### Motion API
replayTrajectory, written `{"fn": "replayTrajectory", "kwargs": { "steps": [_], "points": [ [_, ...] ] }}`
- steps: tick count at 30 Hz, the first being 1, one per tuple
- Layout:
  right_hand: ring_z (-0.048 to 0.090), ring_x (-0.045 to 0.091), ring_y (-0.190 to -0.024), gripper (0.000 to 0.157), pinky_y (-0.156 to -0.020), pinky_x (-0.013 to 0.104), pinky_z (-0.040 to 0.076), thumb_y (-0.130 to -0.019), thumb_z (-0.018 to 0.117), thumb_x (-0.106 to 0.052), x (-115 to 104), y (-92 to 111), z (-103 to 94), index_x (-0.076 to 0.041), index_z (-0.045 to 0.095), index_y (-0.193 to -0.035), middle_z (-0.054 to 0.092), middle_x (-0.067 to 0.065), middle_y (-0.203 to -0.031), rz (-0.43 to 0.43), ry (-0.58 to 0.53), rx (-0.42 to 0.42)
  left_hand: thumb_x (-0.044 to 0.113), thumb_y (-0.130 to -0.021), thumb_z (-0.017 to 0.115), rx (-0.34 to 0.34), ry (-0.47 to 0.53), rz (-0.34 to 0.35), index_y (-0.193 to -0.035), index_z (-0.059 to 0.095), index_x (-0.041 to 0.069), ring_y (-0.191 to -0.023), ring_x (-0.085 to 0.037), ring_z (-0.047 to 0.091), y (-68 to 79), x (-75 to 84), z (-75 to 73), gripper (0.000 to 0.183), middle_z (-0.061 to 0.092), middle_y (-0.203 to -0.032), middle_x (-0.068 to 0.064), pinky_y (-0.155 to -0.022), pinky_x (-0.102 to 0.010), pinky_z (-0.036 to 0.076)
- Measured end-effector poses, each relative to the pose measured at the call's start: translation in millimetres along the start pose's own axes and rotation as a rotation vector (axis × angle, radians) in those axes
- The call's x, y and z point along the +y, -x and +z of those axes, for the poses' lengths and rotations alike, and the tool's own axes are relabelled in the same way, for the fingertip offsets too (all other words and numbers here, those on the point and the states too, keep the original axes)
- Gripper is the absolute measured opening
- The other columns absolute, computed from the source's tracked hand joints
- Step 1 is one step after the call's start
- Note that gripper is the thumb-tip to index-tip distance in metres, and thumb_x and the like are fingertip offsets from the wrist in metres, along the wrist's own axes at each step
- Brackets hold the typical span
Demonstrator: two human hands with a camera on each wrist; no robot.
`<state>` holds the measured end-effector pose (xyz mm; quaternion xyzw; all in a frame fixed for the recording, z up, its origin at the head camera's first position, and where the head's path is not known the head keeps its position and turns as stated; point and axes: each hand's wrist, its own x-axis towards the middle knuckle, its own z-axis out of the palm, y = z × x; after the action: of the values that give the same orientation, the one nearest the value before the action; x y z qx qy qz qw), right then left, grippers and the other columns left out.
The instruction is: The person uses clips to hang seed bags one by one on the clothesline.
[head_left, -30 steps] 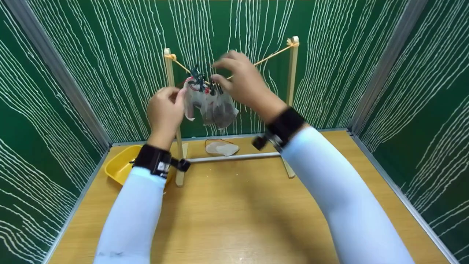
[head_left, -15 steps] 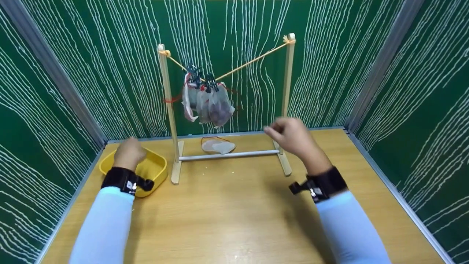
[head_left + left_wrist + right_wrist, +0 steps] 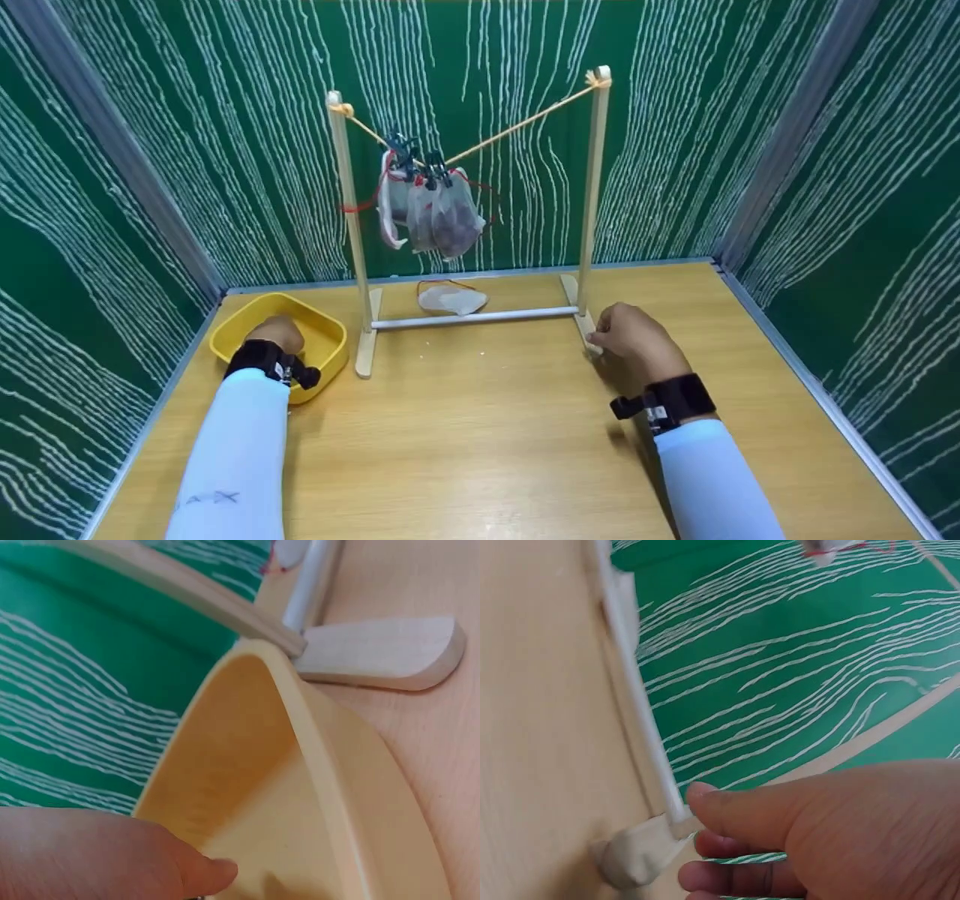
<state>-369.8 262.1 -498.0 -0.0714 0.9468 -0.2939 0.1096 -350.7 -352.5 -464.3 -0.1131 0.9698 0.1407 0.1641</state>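
Note:
My left hand (image 3: 279,333) reaches down into the yellow tub (image 3: 335,351). In the left wrist view its thumb (image 3: 217,874) shows over the tub floor; a tiny dark bit peeks out under it, and the other fingers are hidden. My right hand (image 3: 637,337), fingers loosely bent and apart from the thumb, is at the right foot (image 3: 584,334) of the wooden stand; whether it touches is unclear. Several whitish see-through pouches (image 3: 456,217) with red strings hang from the stand's sagging cord (image 3: 517,129), held by dark clips (image 3: 433,169).
Another whitish pouch (image 3: 454,300) with an orange-red string lies behind the stand's white crossbar (image 3: 480,318). Two upright wooden posts (image 3: 594,187) carry the cord. Green walls with white streaks (image 3: 675,150) enclose the wooden tabletop (image 3: 465,442) at the back and sides.
Both hands have left the hanging pouches. The left has moved down and left into the yellow tub; the right has dropped to the stand's right foot. The pouches stay hanging.

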Motion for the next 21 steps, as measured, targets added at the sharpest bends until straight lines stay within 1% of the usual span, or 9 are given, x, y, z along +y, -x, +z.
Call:
{"fn": "replayTrajectory", "kwargs": {
  "steps": [3, 5, 8, 11, 12, 14, 17, 19, 21],
  "points": [
    [0.059, 0.021, -0.075, 0.027, -0.066, 0.033, 0.047, -0.108, 0.078, -0.027, 4, -3, 6.5, -0.004, 0.077, -0.096, 0.066, 0.004, -0.082, 0.004, -0.003, -0.006, 0.008, -0.101, 0.06, -0.014, -0.03, 0.011, -0.136, 0.062, -0.015, -0.108, -0.04, 0.064, -6.8, -5.3, 4.2, 0.042, 0.069, -0.127, -0.031, -0.102, -0.052, 0.055],
    [0.059, 0.021, -0.076, 0.027, -0.067, 0.033, 0.047, -0.108, 0.079, -0.029, 6, -4, 8.7, -0.004, 0.077, -0.097, 0.067, 0.005, -0.084, 0.033, -0.035, -0.02, 0.012, -0.094, 0.067, 0.018, -0.058, 0.026, -0.14, 0.06, -0.018, -0.113, -0.046, 0.065, -22.1, -16.2, 12.2, 0.055, 0.067, -0.136, -0.036, -0.106, -0.056, 0.057],
    [0.058, 0.022, -0.079, 0.026, -0.068, 0.034, 0.047, -0.107, 0.082, -0.029, 10, -3, 10.4, -0.006, 0.076, -0.096, 0.065, 0.005, -0.085, 0.066, -0.046, -0.033, 0.017, -0.089, 0.076, 0.033, -0.085, 0.033, -0.146, 0.056, -0.02, -0.128, -0.055, 0.064, -33.1, -21.4, 18.4, 0.071, 0.06, -0.148, -0.043, -0.113, -0.064, 0.057],
    [0.058, 0.024, -0.084, 0.023, -0.072, 0.035, 0.047, -0.106, 0.083, -0.027, 17, -3, 11.4, -0.008, 0.075, -0.097, 0.068, 0.005, -0.09, 0.088, -0.05, -0.046, 0.018, -0.091, 0.078, 0.039, -0.09, 0.019, -0.153, 0.051, -0.019, -0.141, -0.062, 0.054, -22.3, -9.0, 18.2, 0.077, 0.05, -0.155, -0.047, -0.12, -0.07, 0.051],
    [0.059, 0.024, -0.084, 0.022, -0.072, 0.035, 0.047, -0.106, 0.083, -0.026, 20, -3, 11.7, -0.008, 0.075, -0.097, 0.068, 0.006, -0.089, 0.087, -0.047, -0.051, 0.018, -0.093, 0.078, 0.027, -0.087, 0.008, -0.153, 0.052, -0.018, -0.142, -0.062, 0.052, -14.8, -1.3, 16.1, 0.074, 0.049, -0.155, -0.046, -0.121, -0.069, 0.05],
    [0.059, 0.024, -0.085, 0.021, -0.073, 0.035, 0.048, -0.105, 0.084, -0.025, 22, -4, 12.5, -0.008, 0.074, -0.098, 0.068, 0.006, -0.091, 0.091, -0.053, -0.055, 0.018, -0.095, 0.076, 0.039, -0.112, 0.023, -0.144, 0.06, -0.017, -0.134, -0.061, 0.056, -17.8, -1.6, 18.5, 0.063, 0.054, -0.146, -0.044, -0.116, -0.067, 0.052],
    [0.059, 0.024, -0.084, 0.022, -0.071, 0.035, 0.048, -0.104, 0.085, -0.025, 22, -5, 13.0, -0.008, 0.074, -0.098, 0.067, 0.006, -0.09, 0.098, -0.064, -0.056, 0.016, -0.098, 0.075, 0.069, -0.129, 0.051, -0.118, 0.076, -0.01, -0.112, -0.048, 0.068, -19.0, -1.6, 21.0, 0.033, 0.07, -0.122, -0.032, -0.102, -0.058, 0.06],
    [0.059, 0.025, -0.087, 0.021, -0.073, 0.036, 0.048, -0.105, 0.084, -0.026, 21, -5, 13.0, -0.008, 0.074, -0.099, 0.067, 0.007, -0.092, 0.108, -0.071, -0.062, 0.015, -0.1, 0.075, 0.1, -0.13, 0.067, -0.105, 0.079, -0.006, -0.097, -0.039, 0.071, -20.5, -3.3, 22.6, 0.022, 0.076, -0.106, -0.025, -0.093, -0.054, 0.063],
    [0.06, 0.027, -0.089, 0.021, -0.076, 0.037, 0.048, -0.105, 0.084, -0.026, 20, -4, 13.1, -0.008, 0.074, -0.101, 0.068, 0.008, -0.095, 0.123, -0.084, -0.068, 0.014, -0.101, 0.077, 0.121, -0.13, 0.066, -0.101, 0.079, -0.005, -0.09, -0.034, 0.071, -13.4, 0.9, 21.4, 0.019, 0.077, -0.1, -0.022, -0.088, -0.053, 0.064]
  ]
}}
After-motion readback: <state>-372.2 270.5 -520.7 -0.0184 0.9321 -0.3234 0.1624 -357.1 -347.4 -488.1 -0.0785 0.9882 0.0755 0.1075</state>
